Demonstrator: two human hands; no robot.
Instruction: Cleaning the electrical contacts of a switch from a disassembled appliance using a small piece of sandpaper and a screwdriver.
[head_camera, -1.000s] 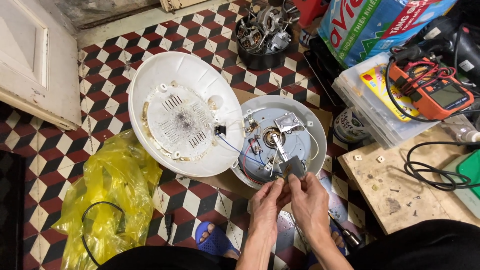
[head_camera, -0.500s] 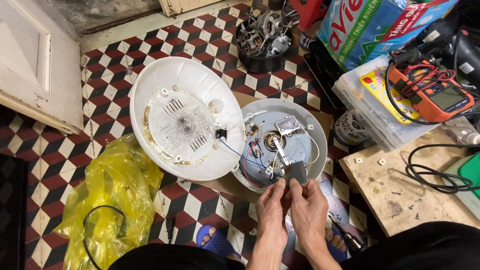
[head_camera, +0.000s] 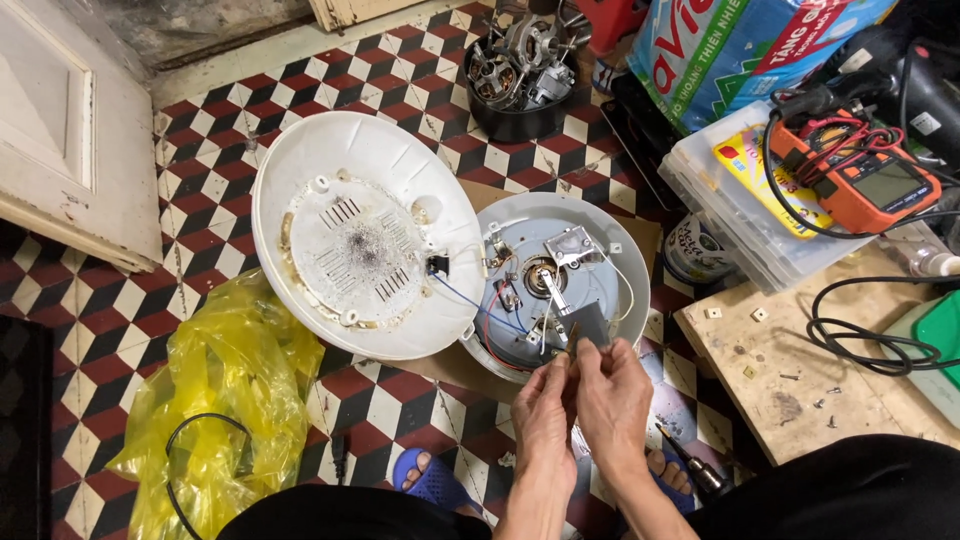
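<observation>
Hands meet at lower centre: left hand (head_camera: 545, 400) and right hand (head_camera: 612, 385) pinch a small grey part (head_camera: 588, 325) over the opened appliance base (head_camera: 555, 285). Its white cover (head_camera: 365, 235) already lies detached at centre left on the tiled floor (head_camera: 200, 160), wires still attached.

Bare hands (head_camera: 585, 395); black clothing; blue sandals (head_camera: 432, 478)

A makeshift floor-level repair workshop. An orange multimeter (head_camera: 865, 180), a tub of old motors (head_camera: 520, 70) and an opened appliance base (head_camera: 555, 285) crowd checkered tiles (head_camera: 210, 170).
</observation>
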